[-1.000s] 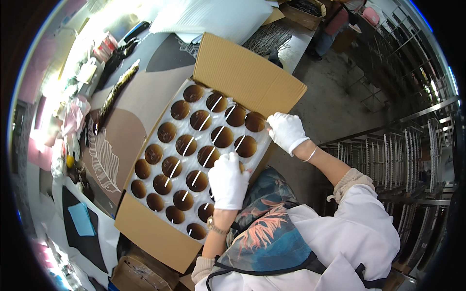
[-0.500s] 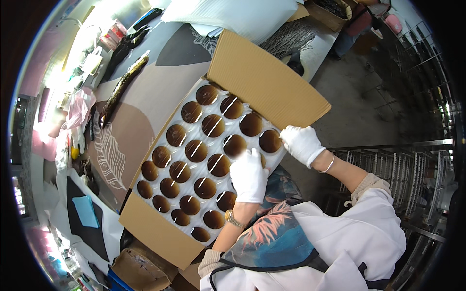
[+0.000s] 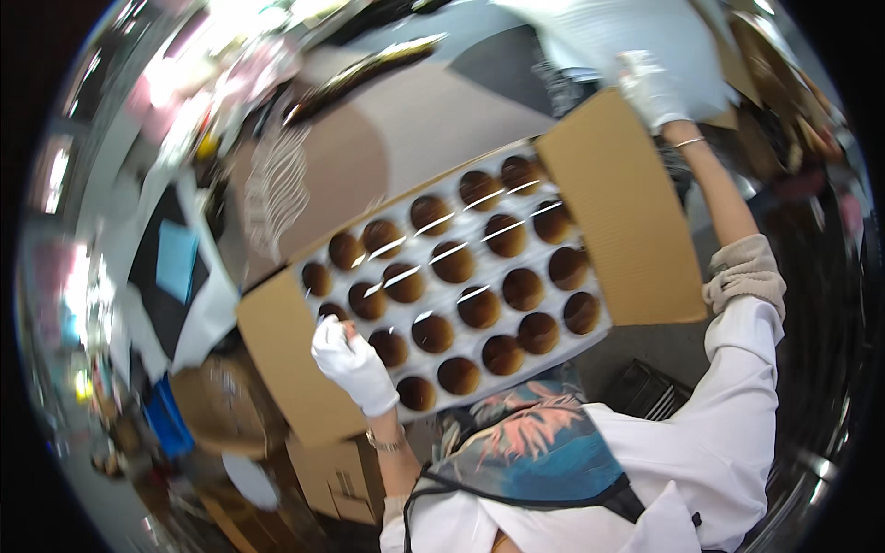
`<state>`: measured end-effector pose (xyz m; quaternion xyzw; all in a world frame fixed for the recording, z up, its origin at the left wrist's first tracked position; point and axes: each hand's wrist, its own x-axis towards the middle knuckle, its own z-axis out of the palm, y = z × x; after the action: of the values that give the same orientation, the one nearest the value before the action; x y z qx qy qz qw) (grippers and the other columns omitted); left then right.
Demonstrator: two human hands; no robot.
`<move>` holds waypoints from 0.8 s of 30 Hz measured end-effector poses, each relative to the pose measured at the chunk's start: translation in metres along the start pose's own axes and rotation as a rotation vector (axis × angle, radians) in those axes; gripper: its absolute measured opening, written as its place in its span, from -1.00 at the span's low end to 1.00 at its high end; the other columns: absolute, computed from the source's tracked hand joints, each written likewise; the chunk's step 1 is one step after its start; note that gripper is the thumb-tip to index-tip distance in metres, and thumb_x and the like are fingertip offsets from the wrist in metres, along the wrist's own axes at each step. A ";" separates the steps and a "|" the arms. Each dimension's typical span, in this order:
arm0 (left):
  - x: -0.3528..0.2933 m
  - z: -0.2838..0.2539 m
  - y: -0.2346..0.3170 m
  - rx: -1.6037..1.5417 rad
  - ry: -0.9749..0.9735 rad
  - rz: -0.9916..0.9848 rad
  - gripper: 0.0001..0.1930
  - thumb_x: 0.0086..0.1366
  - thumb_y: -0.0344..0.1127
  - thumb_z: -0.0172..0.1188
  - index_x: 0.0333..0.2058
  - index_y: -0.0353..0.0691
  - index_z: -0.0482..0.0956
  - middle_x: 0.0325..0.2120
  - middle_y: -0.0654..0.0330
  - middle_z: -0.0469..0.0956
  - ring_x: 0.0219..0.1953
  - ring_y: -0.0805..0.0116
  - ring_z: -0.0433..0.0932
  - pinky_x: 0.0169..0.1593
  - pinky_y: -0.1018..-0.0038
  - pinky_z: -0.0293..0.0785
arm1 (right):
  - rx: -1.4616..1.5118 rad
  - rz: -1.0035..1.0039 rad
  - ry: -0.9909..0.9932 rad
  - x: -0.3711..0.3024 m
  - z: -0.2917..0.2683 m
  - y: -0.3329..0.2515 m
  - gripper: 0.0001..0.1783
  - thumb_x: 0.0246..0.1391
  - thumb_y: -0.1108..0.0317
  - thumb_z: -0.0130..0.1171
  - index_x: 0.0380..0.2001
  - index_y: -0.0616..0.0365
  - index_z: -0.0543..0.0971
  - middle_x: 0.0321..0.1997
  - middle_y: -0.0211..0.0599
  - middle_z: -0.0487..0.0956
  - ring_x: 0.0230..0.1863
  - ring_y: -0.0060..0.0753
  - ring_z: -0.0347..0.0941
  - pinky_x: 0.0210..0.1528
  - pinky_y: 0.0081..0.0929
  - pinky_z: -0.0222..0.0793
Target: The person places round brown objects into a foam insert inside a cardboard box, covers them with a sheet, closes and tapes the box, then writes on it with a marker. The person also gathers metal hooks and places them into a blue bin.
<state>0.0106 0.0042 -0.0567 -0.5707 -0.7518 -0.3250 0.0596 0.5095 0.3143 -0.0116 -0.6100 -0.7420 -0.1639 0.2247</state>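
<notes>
Head camera, left hand (image 3: pixel 355 369): white-gloved, fingers curled at the left end of the carton (image 3: pixel 636 221); whether they grasp something, I cannot tell.
Carton: before the person, open, its long axis slanting from lower left to upper right, end flaps (image 3: pixel 290 364) spread outward.
Round brown pieces (image 3: pixel 452 263): inside, in rows.
Right hand (image 3: pixel 648 90): gloved, over white sheets (image 3: pixel 691 51); blurred fingers, grasp I cannot tell.

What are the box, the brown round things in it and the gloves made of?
Box: likely cardboard, matt, with stiff tan flaps. Brown round things: perhaps glass or glossy plastic, judging by bright streaks, though clear film could cause those. Gloves: probably soft cloth, white without shine.
</notes>
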 end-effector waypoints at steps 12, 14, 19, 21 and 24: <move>-0.042 0.017 0.014 0.133 -0.236 0.178 -0.44 0.19 -0.09 0.35 0.03 -0.41 0.55 0.29 -0.12 0.32 0.34 -0.22 0.20 0.34 -0.10 0.13 | 0.170 0.193 -0.139 0.009 0.061 0.046 -0.70 0.39 0.21 0.07 0.08 -0.01 0.61 0.02 -0.14 0.67 -0.04 -0.24 0.65 0.01 -0.37 0.55; -0.040 0.016 0.008 0.180 -0.256 0.176 -0.46 0.18 -0.34 0.30 0.15 -0.38 0.51 0.34 -0.11 0.28 0.36 -0.23 0.19 0.36 -0.09 0.13 | 0.425 0.495 -0.097 0.029 0.039 0.052 -0.67 0.41 0.22 0.08 0.10 0.11 0.61 0.10 -0.17 0.67 0.07 -0.39 0.63 0.10 -0.46 0.51; -0.013 0.005 0.020 -0.072 -0.136 0.264 -0.48 0.29 -0.28 0.23 0.18 -0.39 0.47 0.31 -0.19 0.31 0.34 -0.29 0.27 0.36 -0.09 0.13 | 1.511 0.655 -0.011 0.037 -0.094 0.025 -0.64 0.48 0.32 -0.01 0.16 0.32 0.54 0.14 -0.35 0.59 0.22 -0.57 0.42 0.25 -0.61 0.31; 0.010 0.004 0.047 -0.385 -0.131 0.231 -0.40 0.41 0.00 0.19 0.20 -0.38 0.45 0.30 -0.19 0.33 0.34 -0.26 0.28 0.35 -0.06 0.19 | 0.870 0.119 -0.090 0.028 -0.155 -0.015 -0.73 0.43 0.35 0.02 0.02 0.28 0.58 0.07 -0.33 0.59 0.13 -0.52 0.44 0.20 -0.62 0.33; 0.053 -0.006 0.102 -0.699 -0.257 0.434 -0.18 0.40 0.29 0.11 0.29 -0.38 0.35 0.34 -0.17 0.29 0.35 -0.15 0.31 0.35 0.03 0.26 | 0.787 -0.023 -0.226 0.012 -0.216 -0.101 -0.84 0.30 0.34 0.15 -0.22 0.21 0.61 -0.02 -0.27 0.58 0.02 -0.36 0.46 0.15 -0.52 0.36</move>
<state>0.0823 0.0583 0.0153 -0.7372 -0.4603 -0.4665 -0.1646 0.4380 0.1918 0.1806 -0.4834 -0.7748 0.1979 0.3560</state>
